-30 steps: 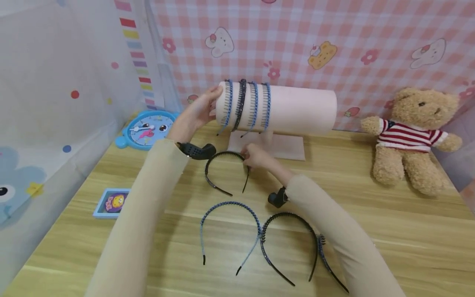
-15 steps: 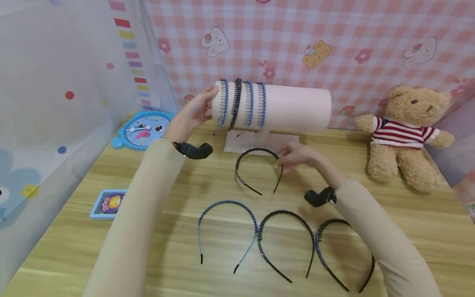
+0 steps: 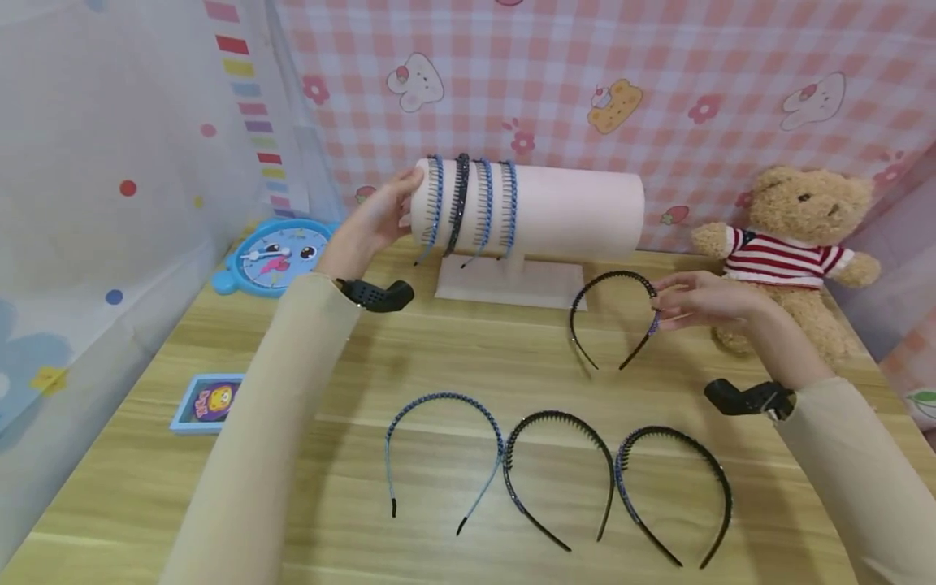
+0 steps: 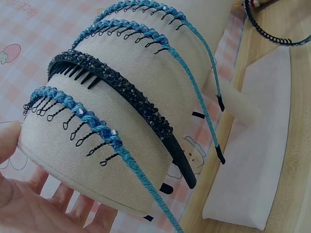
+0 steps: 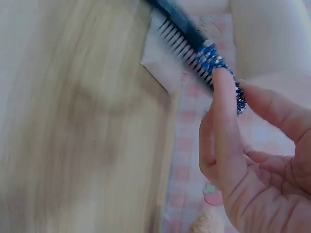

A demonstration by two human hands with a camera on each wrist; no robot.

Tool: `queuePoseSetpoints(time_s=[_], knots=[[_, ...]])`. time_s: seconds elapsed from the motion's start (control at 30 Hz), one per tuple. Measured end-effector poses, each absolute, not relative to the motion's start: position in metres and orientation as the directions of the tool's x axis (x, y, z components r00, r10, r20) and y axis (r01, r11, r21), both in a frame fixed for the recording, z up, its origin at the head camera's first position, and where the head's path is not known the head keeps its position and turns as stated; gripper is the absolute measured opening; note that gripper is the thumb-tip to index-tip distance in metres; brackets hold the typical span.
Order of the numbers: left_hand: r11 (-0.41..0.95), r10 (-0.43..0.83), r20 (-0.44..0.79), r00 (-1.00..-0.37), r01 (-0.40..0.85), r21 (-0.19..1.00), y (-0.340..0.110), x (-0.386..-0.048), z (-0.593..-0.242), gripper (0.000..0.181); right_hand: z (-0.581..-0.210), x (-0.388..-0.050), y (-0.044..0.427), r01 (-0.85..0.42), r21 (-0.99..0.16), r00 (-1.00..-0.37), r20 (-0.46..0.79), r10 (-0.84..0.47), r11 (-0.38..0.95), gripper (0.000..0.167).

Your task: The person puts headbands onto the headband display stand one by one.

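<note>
Head: eight headbands (image 3: pixel 460 201), one stand (image 3: pixel 578 209)

Four bands (image 3: pixel 459 203) sit around the left half of the stand (image 3: pixel 578 211), far on the table (image 3: pixel 351 520), before the cloth (image 3: pixel 556 81). The clock (image 3: pixel 281 256) is left of the stand, the box (image 3: pixel 207 404) nearer left, the bear (image 3: pixel 786 260) far right. Three bands (image 3: pixel 557 413) lie side by side, near; another band (image 3: pixel 617 275) is in the right hand (image 3: pixel 712 296).
</note>
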State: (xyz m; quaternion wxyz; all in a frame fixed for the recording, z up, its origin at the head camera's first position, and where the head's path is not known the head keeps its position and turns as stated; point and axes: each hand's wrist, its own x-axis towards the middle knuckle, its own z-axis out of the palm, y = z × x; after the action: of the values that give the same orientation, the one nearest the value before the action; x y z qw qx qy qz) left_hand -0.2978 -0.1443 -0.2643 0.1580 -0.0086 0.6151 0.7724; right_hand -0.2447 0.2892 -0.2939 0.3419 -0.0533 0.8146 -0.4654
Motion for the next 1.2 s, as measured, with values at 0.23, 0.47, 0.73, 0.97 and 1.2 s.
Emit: queuePoseSetpoints(time_s=[0.23, 0.47, 0.73, 0.97, 1.2], knots=[[-0.207, 0.242, -0.195, -0.95, -0.247, 0.947, -0.144, -0.297, -0.264, 0.047, -0.276, -0.242, 0.289, 0.194, -0.838, -0.891, -0.368, -0.265, 0.511, 0.054], [-0.209, 0.249, -0.195, -0.949, -0.249, 0.946, -0.144, -0.297, -0.264, 0.043, -0.26, -0.236, 0.257, 0.011, -0.845, -0.99, -0.084, -0.112, 0.534, 0.049], [-0.191, 0.235, -0.211, -0.949, -0.257, 0.947, -0.143, -0.297, -0.263, 0.048, -0.258, -0.236, 0.228, -0.201, -0.808, -0.979, 0.18, -0.092, 0.554, 0.032], [-0.227, 0.252, -0.19, -0.949, -0.249, 0.942, -0.143, -0.297, -0.264, 0.027, -0.254, -0.239, 0.225, -0.284, -0.596, -0.948, 0.293, -0.126, 0.751, 0.036], [-0.237, 0.261, -0.172, -0.95, -0.235, 0.943, -0.143, -0.297, -0.264, 0.016, -0.246, -0.249, 0.231, -0.305, -0.523, -0.949, 0.232, -0.212, 0.796, 0.085]])
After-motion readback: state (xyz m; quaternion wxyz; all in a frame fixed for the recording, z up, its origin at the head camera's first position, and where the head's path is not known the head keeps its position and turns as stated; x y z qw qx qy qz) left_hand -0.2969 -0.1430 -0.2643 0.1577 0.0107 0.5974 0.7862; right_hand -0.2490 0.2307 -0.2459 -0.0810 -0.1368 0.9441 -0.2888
